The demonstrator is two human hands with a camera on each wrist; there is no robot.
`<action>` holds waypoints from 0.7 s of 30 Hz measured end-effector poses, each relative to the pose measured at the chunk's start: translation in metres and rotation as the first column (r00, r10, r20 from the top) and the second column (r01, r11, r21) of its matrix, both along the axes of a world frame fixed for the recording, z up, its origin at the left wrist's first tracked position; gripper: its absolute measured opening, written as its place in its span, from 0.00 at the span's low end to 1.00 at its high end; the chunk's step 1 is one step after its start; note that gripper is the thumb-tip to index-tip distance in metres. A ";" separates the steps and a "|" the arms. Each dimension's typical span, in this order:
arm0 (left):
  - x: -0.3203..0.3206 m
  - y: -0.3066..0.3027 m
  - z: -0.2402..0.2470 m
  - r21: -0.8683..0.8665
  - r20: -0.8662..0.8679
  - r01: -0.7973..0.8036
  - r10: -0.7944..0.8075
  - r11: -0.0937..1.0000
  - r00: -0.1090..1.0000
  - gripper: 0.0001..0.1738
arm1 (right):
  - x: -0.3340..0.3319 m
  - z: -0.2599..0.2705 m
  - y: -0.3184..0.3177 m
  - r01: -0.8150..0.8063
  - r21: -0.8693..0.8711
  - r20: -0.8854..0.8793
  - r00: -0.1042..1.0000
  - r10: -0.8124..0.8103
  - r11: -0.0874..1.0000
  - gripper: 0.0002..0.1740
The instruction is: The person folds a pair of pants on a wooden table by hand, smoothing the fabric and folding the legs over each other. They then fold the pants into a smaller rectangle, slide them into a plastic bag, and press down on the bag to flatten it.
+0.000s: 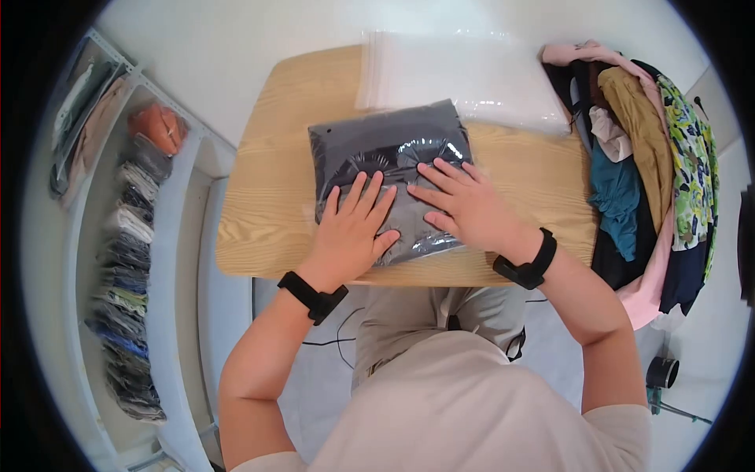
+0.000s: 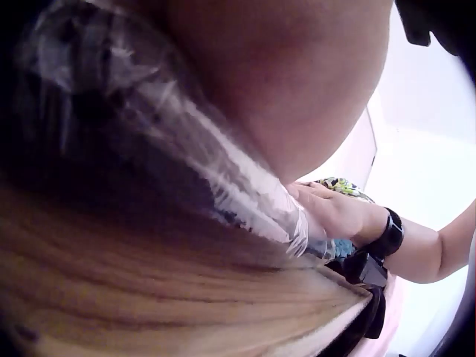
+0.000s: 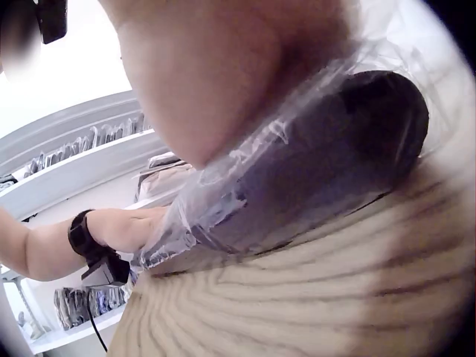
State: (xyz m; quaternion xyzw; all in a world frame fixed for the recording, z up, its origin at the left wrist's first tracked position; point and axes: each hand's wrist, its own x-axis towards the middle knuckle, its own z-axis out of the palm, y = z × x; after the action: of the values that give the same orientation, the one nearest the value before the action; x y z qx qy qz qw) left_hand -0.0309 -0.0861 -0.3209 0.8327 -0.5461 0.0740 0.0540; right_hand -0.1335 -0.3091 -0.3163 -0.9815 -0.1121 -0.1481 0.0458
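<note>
A dark folded garment in a clear plastic bag [image 1: 393, 145] lies on the wooden table, near its front edge. The left hand [image 1: 350, 228] rests flat on the bag's lower left part with fingers spread. On the right part, the right hand [image 1: 468, 208] lies with straight, spread fingers pointing up and left. In the left wrist view the clear plastic [image 2: 245, 193] shows under the left hand [image 2: 297, 82]. The right wrist view shows the bagged garment [image 3: 312, 163] on the table below the right hand [image 3: 201, 82].
Clear flat bags [image 1: 464, 79] lie at the back of the wooden table [image 1: 259, 181]. A heap of mixed clothes [image 1: 645, 157] stands at its right side. Shelves with bagged garments [image 1: 130, 259] run along the left wall. A black cable [image 1: 338, 338] is on the floor.
</note>
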 end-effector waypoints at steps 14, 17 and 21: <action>0.014 -0.008 0.005 0.106 -0.274 0.026 0.004 0.994 0.962 0.32 | 0.014 -0.003 -0.009 -0.005 0.124 -0.130 0.991 0.021 0.992 0.22; 0.016 -0.008 0.005 0.123 -0.280 0.029 0.006 0.992 0.960 0.32 | 0.014 -0.004 -0.010 -0.009 0.112 -0.124 0.992 0.023 0.994 0.22; 0.016 -0.008 0.006 0.115 -0.312 0.033 0.005 0.993 0.950 0.33 | 0.012 -0.007 -0.008 0.011 0.090 -0.116 0.993 0.000 0.996 0.23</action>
State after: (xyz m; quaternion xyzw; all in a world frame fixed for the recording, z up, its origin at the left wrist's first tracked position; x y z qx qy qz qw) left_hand -0.0144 -0.0937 -0.3154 0.8317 -0.5401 -0.0914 0.0902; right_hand -0.1216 -0.3174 -0.3232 -0.9857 -0.0998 -0.0959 0.0963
